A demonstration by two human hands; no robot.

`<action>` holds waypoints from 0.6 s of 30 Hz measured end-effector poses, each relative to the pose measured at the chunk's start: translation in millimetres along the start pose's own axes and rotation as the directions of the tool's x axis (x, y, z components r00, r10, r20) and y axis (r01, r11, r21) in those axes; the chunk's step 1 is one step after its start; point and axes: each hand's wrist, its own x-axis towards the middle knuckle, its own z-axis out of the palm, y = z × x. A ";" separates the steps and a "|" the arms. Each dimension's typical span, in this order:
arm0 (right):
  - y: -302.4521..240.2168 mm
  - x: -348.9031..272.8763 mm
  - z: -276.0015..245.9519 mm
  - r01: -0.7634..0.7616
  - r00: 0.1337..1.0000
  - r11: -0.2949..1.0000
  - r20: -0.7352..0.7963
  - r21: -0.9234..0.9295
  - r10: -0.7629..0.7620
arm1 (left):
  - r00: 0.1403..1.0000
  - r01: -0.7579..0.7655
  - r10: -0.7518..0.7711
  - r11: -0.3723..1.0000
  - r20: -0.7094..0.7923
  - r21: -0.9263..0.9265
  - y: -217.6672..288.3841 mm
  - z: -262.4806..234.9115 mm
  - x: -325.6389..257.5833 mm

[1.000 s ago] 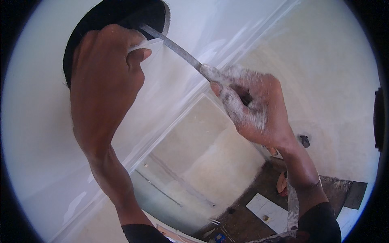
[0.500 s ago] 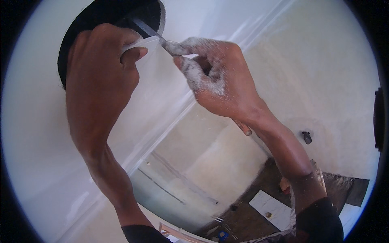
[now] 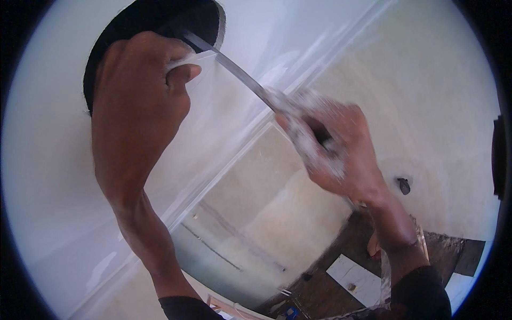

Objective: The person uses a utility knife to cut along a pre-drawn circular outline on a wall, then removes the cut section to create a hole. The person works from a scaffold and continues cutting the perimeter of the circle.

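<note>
Overhead, a dark round hole (image 3: pixel 154 18) opens in a white ceiling board, its cut edge pale and rough. My left hand (image 3: pixel 140 106) is raised at the hole, thumb and fingers pinching a thin white piece of board (image 3: pixel 207 55) with a pointed tip. White dust coats my right hand (image 3: pixel 344 152), which is closed round a long thin metal blade (image 3: pixel 240 76). The blade slants up past the tip of the white piece, and its far end reaches into the hole. Motion blurs the right fingers, and any teeth on the blade cannot be made out.
A pale cornice (image 3: pixel 234 144) runs diagonally between ceiling and plastered wall (image 3: pixel 426 106). A small dark fitting (image 3: pixel 404 185) sticks out of the wall. Far below, a white panel (image 3: pixel 354 280) lies on the brown floor (image 3: pixel 314 290), with a small blue item (image 3: pixel 291 312) near it.
My right hand has drawn down and to the right, away from the hole, so more of the blade shows. The left hand keeps its pinch on the white piece.
</note>
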 end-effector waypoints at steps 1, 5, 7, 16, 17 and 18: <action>0.0 -4.0 0.1 -0.055 0.998 0.998 -0.002 0.035 0.055 | 1.000 -0.011 0.011 1.000 -0.003 0.021 0.3 -0.2 -0.1; 5.6 25.7 14.1 -0.066 0.998 0.995 0.014 0.081 0.065 | 1.000 0.005 -0.006 0.999 0.016 0.048 2.6 -6.1 4.0; 13.6 48.2 28.1 -0.076 0.997 0.981 0.014 0.179 0.075 | 1.000 0.026 -0.027 0.999 0.014 0.028 4.8 -6.0 4.9; 12.8 1.6 14.0 -0.216 0.974 0.941 -0.009 0.261 0.226 | 0.996 -0.071 0.072 0.997 -0.051 0.028 -4.1 7.0 2.6; 2.5 17.0 29.9 -0.167 0.985 0.929 0.007 0.330 0.175 | 0.997 -0.075 0.079 0.989 -0.027 0.128 -12.6 -17.4 0.6; 14.8 27.7 23.8 -0.118 0.993 0.969 0.004 0.215 0.120 | 0.994 -0.078 0.084 0.993 -0.066 0.087 -1.2 -0.6 3.9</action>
